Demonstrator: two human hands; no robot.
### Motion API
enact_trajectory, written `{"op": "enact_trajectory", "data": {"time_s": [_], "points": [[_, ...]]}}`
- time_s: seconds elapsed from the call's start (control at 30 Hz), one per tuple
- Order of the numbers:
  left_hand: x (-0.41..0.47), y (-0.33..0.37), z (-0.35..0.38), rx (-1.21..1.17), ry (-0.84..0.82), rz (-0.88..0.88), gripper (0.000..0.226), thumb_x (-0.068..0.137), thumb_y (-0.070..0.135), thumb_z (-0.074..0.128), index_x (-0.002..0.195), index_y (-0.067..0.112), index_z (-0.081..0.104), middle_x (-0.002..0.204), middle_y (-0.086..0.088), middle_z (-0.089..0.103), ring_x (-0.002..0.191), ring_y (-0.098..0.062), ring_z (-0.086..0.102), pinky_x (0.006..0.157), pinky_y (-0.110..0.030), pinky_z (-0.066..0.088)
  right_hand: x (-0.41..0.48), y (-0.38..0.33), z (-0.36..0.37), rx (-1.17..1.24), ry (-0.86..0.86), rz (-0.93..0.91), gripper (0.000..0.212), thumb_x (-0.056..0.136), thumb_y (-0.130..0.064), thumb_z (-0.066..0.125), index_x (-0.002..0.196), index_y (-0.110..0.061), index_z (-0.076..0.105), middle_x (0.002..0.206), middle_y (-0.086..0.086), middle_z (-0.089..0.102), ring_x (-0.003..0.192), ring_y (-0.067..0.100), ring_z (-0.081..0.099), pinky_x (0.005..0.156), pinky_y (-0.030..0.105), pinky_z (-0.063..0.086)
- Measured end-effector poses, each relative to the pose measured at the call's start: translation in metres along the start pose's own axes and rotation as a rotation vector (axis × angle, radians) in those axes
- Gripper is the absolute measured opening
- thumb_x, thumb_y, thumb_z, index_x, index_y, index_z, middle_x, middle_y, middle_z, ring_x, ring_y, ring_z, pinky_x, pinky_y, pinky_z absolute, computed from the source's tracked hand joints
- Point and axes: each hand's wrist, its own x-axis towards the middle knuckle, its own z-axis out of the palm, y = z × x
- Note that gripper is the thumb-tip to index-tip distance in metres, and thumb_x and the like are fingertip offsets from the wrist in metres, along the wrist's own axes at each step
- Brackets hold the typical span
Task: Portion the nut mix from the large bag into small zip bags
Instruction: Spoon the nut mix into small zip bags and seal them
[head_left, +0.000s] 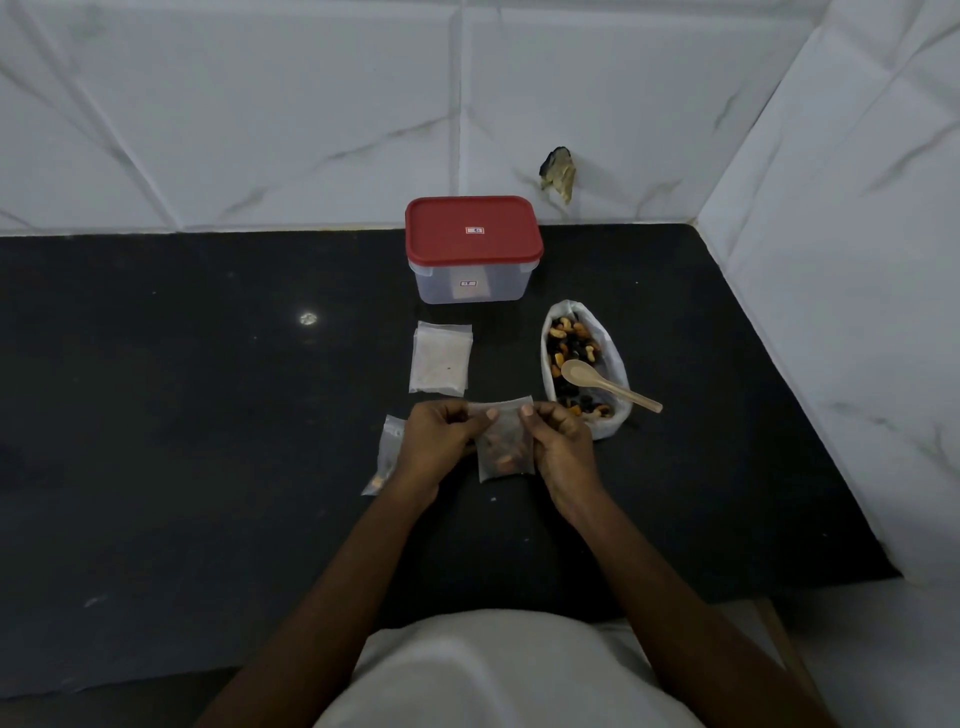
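Note:
A small clear zip bag with nuts in its bottom stands on the black counter. My left hand and my right hand pinch its top strip from either side. The large white bag of mixed nuts lies open just right of my hands, with a wooden spoon resting across it. A stack of empty zip bags lies beyond my hands. Another small bag with nuts lies left of my left hand, partly hidden by it.
A clear plastic box with a red lid stands at the back against the tiled wall. A tiled side wall bounds the counter on the right. The counter's front edge runs close to my body.

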Motion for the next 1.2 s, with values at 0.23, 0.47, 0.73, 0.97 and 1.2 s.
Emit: {"op": "enact_trajectory", "data": {"time_s": [0.23, 0.47, 0.73, 0.97, 1.2], "points": [[0.008, 0.006, -0.008, 0.018, 0.013, -0.03, 0.014, 0.085, 0.007, 0.07, 0.096, -0.003, 0.07, 0.099, -0.008, 0.074, 0.095, -0.017, 0.071, 0.086, -0.035, 0.058, -0.005, -0.005, 0.005, -0.064, -0.022, -0.059, 0.008, 0.093, -0.017, 0.063, 0.098, -0.015, 0.07, 0.104, 0.01, 0.073, 0.1, 0.028, 0.07, 0.088, 0.051, 0.056], [0.005, 0.011, -0.019, 0.068, -0.13, 0.0, 0.021, 0.087, 0.011, 0.069, 0.103, -0.002, 0.069, 0.101, -0.007, 0.074, 0.094, -0.013, 0.072, 0.078, -0.025, 0.058, -0.003, -0.019, -0.001, -0.255, -0.115, -0.125, 0.007, 0.093, -0.017, 0.065, 0.095, -0.014, 0.071, 0.094, 0.005, 0.075, 0.093, 0.019, 0.072, 0.088, 0.041, 0.057], [0.01, 0.011, -0.024, 0.238, -0.079, 0.051, 0.012, 0.086, 0.015, 0.071, 0.094, 0.006, 0.072, 0.097, -0.003, 0.074, 0.094, -0.016, 0.071, 0.08, -0.028, 0.057, 0.004, -0.021, 0.0, -0.375, -0.071, -0.156, 0.015, 0.095, -0.009, 0.06, 0.083, -0.016, 0.065, 0.086, 0.001, 0.071, 0.086, 0.012, 0.069, 0.079, 0.03, 0.056], [0.006, 0.018, -0.027, 0.502, 0.011, 0.147, 0.005, 0.089, 0.02, 0.069, 0.084, 0.018, 0.071, 0.09, 0.004, 0.071, 0.088, -0.006, 0.065, 0.073, -0.019, 0.048, -0.001, -0.03, -0.004, -0.559, -0.204, -0.248, 0.013, 0.093, -0.021, 0.065, 0.105, -0.024, 0.068, 0.104, -0.005, 0.069, 0.099, 0.008, 0.066, 0.084, 0.029, 0.056], [0.003, 0.017, -0.029, 0.593, -0.069, 0.253, 0.004, 0.088, 0.025, 0.07, 0.087, 0.021, 0.072, 0.085, 0.003, 0.072, 0.084, -0.011, 0.067, 0.079, -0.03, 0.056, 0.006, -0.051, 0.003, -0.852, -0.387, -0.322, 0.002, 0.087, -0.025, 0.073, 0.086, -0.027, 0.073, 0.084, -0.008, 0.072, 0.083, 0.002, 0.067, 0.074, 0.024, 0.053]]}}
